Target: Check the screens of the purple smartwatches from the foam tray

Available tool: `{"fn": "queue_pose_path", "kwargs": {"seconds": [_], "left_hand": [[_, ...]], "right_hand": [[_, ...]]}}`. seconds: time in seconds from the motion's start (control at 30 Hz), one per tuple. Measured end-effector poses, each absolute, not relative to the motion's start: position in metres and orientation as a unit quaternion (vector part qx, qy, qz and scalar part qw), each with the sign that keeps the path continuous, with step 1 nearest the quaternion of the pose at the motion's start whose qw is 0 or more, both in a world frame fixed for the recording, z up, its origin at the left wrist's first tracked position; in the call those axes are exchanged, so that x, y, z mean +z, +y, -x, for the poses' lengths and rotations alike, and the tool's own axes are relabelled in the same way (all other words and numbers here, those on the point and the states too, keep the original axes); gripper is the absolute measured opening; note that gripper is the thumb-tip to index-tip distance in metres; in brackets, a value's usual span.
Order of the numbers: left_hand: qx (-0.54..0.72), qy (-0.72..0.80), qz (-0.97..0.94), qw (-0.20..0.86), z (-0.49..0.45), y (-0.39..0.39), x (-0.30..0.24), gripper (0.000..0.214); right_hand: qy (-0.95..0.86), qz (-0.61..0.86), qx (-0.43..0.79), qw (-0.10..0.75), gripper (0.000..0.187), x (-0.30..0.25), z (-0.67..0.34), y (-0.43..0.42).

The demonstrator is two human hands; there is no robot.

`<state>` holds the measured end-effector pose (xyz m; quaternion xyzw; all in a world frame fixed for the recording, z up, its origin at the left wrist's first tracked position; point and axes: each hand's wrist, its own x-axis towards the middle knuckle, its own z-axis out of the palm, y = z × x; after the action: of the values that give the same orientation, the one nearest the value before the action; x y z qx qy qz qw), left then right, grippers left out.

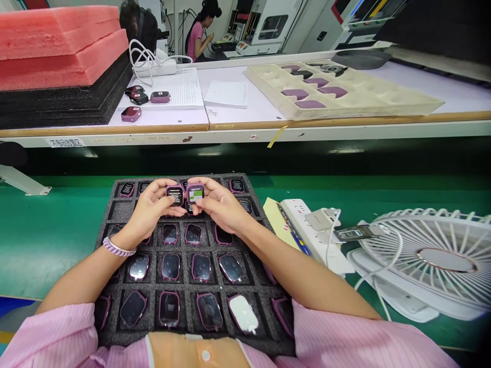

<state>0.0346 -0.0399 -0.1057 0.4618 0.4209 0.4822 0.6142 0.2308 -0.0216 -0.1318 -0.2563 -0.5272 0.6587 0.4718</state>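
My left hand (155,204) grips a purple-framed smartwatch body (175,195) whose dark screen shows lines of white text. Close beside it, my right hand (217,202) holds a second purple smartwatch body (195,192) with a green and white pattern lit on its screen. Both are held above the far part of a black foam tray (187,245). Purple watch bodies lie in the tray's compartments, such as a dark-screened one (201,268) and one with a white face (243,313). My hands partly hide the far rows.
A white fan (433,260), a power strip (307,225) and cables lie to the right. On the shelf stand stacked pink foam (61,46), loose watch bodies (160,97), papers (226,94) and a cream moulded tray (364,97). A person in pink (197,38) sits behind.
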Motion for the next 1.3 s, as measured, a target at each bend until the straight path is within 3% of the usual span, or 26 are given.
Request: {"fn": "queue_pose_path", "kwargs": {"seconds": [0.33,0.57,1.3], "left_hand": [[0.483,0.412,-0.466,0.616,-0.0364,-0.0414,-0.1048,0.051],[0.478,0.417,-0.456,0.625,-0.0357,-0.0403,-0.1068,0.035],[0.481,0.411,-0.462,0.622,-0.0357,-0.0420,-0.1036,0.041]], "right_hand": [[-0.523,0.254,0.656,0.481,0.049,-0.1329,-0.2305,-0.0205],[-0.484,0.262,0.680,0.484,0.037,-0.1360,-0.2295,-0.0194],[-0.500,0.248,0.671,0.488,0.039,-0.1356,-0.2293,-0.0199]]}}
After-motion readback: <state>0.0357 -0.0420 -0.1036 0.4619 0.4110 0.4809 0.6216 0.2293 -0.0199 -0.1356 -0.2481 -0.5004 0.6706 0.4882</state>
